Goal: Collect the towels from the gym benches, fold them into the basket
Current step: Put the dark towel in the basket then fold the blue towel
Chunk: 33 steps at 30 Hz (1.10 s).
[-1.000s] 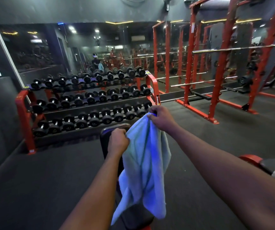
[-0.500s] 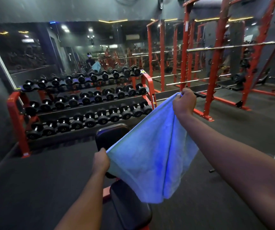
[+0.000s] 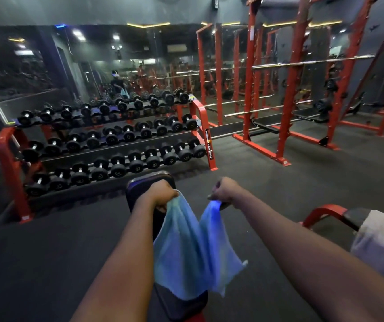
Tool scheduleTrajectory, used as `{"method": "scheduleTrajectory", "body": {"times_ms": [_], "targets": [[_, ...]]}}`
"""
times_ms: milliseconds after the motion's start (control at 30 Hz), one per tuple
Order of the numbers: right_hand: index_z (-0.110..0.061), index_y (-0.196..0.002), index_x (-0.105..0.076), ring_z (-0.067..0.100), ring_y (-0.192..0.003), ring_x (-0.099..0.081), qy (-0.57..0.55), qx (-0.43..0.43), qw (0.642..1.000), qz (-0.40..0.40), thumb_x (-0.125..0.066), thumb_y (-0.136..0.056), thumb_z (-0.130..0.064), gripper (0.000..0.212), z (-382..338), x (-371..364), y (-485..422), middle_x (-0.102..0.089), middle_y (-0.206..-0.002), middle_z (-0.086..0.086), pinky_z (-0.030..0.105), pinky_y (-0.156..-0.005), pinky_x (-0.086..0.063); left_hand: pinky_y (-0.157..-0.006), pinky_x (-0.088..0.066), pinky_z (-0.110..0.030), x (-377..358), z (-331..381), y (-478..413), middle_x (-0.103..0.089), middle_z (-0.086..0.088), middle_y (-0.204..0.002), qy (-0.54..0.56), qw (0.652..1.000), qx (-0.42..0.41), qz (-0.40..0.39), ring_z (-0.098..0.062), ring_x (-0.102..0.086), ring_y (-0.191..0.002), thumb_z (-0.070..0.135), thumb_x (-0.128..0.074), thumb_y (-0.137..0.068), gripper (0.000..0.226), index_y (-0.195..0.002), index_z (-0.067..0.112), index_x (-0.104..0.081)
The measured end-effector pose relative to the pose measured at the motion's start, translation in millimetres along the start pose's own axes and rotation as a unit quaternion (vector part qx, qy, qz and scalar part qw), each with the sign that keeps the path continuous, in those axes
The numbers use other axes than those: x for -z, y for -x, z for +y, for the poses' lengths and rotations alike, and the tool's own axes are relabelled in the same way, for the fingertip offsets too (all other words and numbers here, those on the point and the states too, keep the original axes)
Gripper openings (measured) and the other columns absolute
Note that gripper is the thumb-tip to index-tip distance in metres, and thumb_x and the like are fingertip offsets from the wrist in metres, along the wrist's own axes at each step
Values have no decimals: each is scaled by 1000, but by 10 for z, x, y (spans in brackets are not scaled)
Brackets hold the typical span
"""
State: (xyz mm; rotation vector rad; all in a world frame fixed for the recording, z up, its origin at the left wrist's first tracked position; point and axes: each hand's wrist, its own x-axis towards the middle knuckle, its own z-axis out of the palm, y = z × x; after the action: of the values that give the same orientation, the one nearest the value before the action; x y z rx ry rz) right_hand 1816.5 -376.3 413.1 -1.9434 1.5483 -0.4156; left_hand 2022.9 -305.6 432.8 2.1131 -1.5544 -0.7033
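Currently left hand point(image 3: 162, 193) and right hand point(image 3: 224, 190) each pinch a corner of the light-blue cloth towel point(image 3: 186, 254) above the black padded worktop point(image 3: 138, 188); advisable: match corners squarely before creasing.

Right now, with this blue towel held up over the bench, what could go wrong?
The blue towel sags between the left hand and right hand, each gripping one corner, so the fold may come out crooked. The white towel on the other bench, at right, could get forgotten. No basket is in view.
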Motion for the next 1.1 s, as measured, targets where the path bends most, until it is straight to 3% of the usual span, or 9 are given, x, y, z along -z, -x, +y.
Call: {"method": "scheduleTrajectory", "body": {"times_ms": [67, 167, 233, 300, 433, 667, 767, 933, 1100], "targets": [[-17, -71, -59, 22, -70, -66, -106, 49, 993, -3, -79, -77, -15, 21, -28, -83, 14, -65, -76, 7, 45, -72, -61, -46, -56, -32, -69, 58, -60, -56, -12, -59, 0, 997, -33, 65, -28, -60, -48, 26, -61, -88, 35, -63, 4, -55], [-10, -76, -61, 14, -58, -58, -241, 86, 965, -60, -65, -88, 0, 16, -178, -104, 83, -58, -70, 6, 29, -52, -60, -46, -55, -29, -128, 105, -90, -60, -14, -60, 20, 986, -98, 135, -23, -64, -50, 25, -72, -81, 31, -61, 4, -60], [-7, -86, -64, 12, -61, -59, -268, 104, 952, -100, -57, -88, 6, 15, -309, -89, 135, -60, -75, 8, 22, -55, -58, -43, -46, -21, -102, 129, -46, -61, -8, -59, 22, 977, -132, 163, -9, -55, -46, 19, -75, -79, 22, -63, 9, -63], [-6, -89, -65, 16, -67, -62, -292, 117, 939, -139, -56, -85, 9, 18, -385, -103, 133, -62, -83, 14, 23, -65, -58, -45, -47, -16, -30, 112, -16, -67, -8, -66, 52, 976, -142, 157, -9, -61, -51, 16, -72, -82, 12, -74, 8, -69], [4, -96, -66, 23, -73, -67, -283, 162, 942, -82, -68, -83, 6, 13, -425, -195, 109, -66, -84, 21, 35, -75, -61, -66, -62, -43, 139, -33, 4, -73, -12, -88, 116, 977, -146, 101, -30, -72, -79, 14, -64, -90, 7, -91, 10, -70], [3, -81, -63, 16, -49, -67, -312, 221, 924, -9, -74, -84, -7, 15, -592, -329, 125, -70, -69, 24, 22, -44, -52, -69, -59, -40, 190, 55, 139, -65, -11, -99, 171, 977, -119, 46, -20, -65, -81, 26, -45, -102, 21, -110, 8, -52], [1, -76, -64, 17, -42, -62, -323, 219, 920, 16, -78, -80, -12, 19, -584, -317, 113, -67, -62, 22, 20, -38, -45, -71, -56, -39, 183, 76, 190, -62, -12, -108, 182, 975, -124, -6, -22, -63, -94, 21, -56, -96, 29, -118, 7, -43], [-15, -64, -69, 0, -42, -42, -233, 222, 946, 42, -85, -72, -30, 24, -449, -251, -14, -53, -49, -10, 17, -44, -34, -71, -57, -38, 138, 60, 186, -64, -16, -108, 100, 981, -169, -3, -23, -63, -87, 9, -60, -92, 29, -112, 10, -41], [-22, -50, -51, 1, -50, -33, -259, 196, 944, -55, -78, -80, -34, 42, -277, -246, 15, -40, -55, -12, 18, -50, -26, -77, -55, -47, 111, 131, 120, -69, -10, -98, 61, 978, -197, 34, -19, -59, -76, 9, -56, -90, 13, -100, 17, -52]]}}
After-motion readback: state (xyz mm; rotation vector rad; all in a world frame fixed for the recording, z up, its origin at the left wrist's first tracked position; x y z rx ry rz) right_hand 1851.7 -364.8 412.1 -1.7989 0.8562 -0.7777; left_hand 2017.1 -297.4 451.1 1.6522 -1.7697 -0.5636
